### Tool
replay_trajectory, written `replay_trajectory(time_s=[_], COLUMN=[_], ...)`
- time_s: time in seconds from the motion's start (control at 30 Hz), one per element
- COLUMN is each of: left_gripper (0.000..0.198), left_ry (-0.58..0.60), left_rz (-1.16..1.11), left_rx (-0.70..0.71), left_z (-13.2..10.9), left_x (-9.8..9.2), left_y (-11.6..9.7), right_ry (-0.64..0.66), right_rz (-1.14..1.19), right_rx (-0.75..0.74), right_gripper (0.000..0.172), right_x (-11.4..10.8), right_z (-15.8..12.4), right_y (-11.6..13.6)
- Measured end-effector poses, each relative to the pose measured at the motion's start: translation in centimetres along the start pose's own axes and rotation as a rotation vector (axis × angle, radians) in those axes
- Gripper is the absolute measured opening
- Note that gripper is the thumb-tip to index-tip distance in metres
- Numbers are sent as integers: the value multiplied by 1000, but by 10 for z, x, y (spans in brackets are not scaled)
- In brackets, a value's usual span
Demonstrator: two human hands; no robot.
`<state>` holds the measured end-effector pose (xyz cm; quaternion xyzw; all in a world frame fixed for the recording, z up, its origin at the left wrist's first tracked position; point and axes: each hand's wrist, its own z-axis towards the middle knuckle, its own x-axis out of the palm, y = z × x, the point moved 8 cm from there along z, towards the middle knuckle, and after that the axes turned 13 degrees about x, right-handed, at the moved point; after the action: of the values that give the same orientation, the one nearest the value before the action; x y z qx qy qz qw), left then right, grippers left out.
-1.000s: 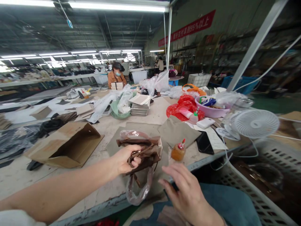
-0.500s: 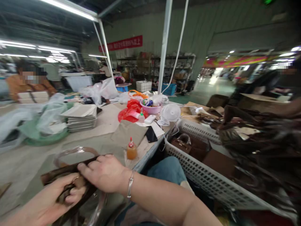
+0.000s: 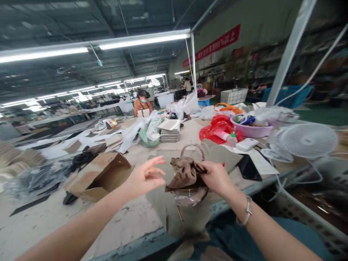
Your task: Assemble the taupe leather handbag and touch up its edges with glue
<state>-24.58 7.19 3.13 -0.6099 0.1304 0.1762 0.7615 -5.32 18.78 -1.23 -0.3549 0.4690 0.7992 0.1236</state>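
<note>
A brown handbag lies in front of me, its soft, crumpled lining bunched up out of the opening. One arched handle rises behind it, and a clear wrapped part hangs at the near side. My right hand, with a bracelet at the wrist, pinches the handbag's right edge; some of its fingers are hidden. Just left of the bag, my left hand is held in the air with fingers apart and nothing in it. Grey-green sheet material lies under the bag.
An open cardboard box stands on the left. Ahead are a stack of boards, plastic bags and a co-worker. To the right are a purple basin, a white fan, a metal post and a perforated crate.
The view has swung left. My left hand has come off the handbag and opened, while my right stays on its edge. The brown lining now bulges out of the top.
</note>
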Motion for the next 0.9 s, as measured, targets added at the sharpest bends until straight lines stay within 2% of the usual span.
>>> replay_trajectory(time_s=[0.07,0.1,0.2,0.3,0.4,0.57,0.67,0.73,0.8,0.9], left_gripper=[88,97,121,123,116,90,66,55,46,25], left_ry=[-85,-78,60,169,147,-15,-90,-75,-29,-9], left_rz=[251,342,462,504,649,753,744,734,713,688], left_rx=[153,195,271,412,549,713,707,682,660,636], left_z=[-11,-13,-3,13,20,21,27,32,36,40], left_x=[-4,1,32,61,76,87,83,82,81,76], left_y=[4,10,29,31,24,15,17,21,27,31], right_ry=[31,46,93,127,132,178,149,97,55,73], right_rz=[65,87,99,46,55,202,198,205,268,372], right_rx=[34,43,33,16,47,89,125,152,181,148], right_gripper=[36,36,39,41,40,34,26,26,35,47], right_x=[2,3,6,9,11,28,38,39,37,31], right_z=[2,2,-1,-5,-8,-7,-5,-5,-6,-8], right_y=[-5,-6,0,7,8,10,14,14,11,6])
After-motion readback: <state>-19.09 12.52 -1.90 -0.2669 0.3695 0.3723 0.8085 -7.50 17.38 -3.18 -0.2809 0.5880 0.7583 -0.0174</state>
